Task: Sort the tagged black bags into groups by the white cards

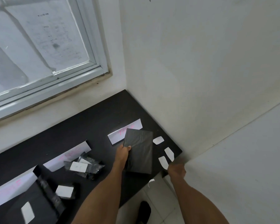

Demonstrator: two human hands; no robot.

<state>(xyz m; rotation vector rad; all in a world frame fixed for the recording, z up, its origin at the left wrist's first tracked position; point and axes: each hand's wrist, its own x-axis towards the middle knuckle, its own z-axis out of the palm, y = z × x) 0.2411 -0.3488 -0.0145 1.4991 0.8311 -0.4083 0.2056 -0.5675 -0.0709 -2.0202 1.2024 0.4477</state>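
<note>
— While our left hand (122,153) pinches the black bag (140,149) by its left edge, thumb on top, where is it?
— Over the worktop (95,123), long axis pointing away from us, far end overlapping the rightmost white card (116,137). Our right hand (176,171), blurred at the edge, we cannot read.

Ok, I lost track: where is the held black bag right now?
In the head view the left hand holds the black bag over the right end of the table, overlapping the rightmost white card, with loose white tags just to its right.
</note>
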